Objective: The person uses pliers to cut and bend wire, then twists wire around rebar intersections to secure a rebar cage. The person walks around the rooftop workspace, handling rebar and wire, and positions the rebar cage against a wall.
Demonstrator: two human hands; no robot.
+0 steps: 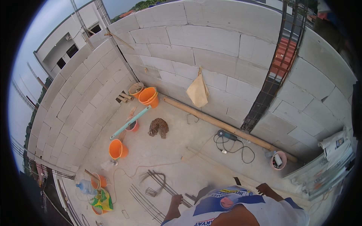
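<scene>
My left hand [176, 199] hangs low at the bottom of the view with its fingers curled. It overlaps the near end of some steel reinforcing rods [162, 182] lying on the concrete floor; whether it grips one is unclear. My right hand [265, 188] is out to the right with its fingers closed, and nothing shows in it. My white shirt with a blue print [241, 205] fills the lower edge between the two arms.
Grey block walls [211, 45] enclose the floor. On it lie a long wooden pole [226, 126], an angle grinder with cable [226, 135], a wire coil [158, 127], several orange buckets [118, 149], a teal level [130, 122], a water bottle [86, 186] and a pink pail [278, 160]. A rebar column [277, 71] stands in the wall gap.
</scene>
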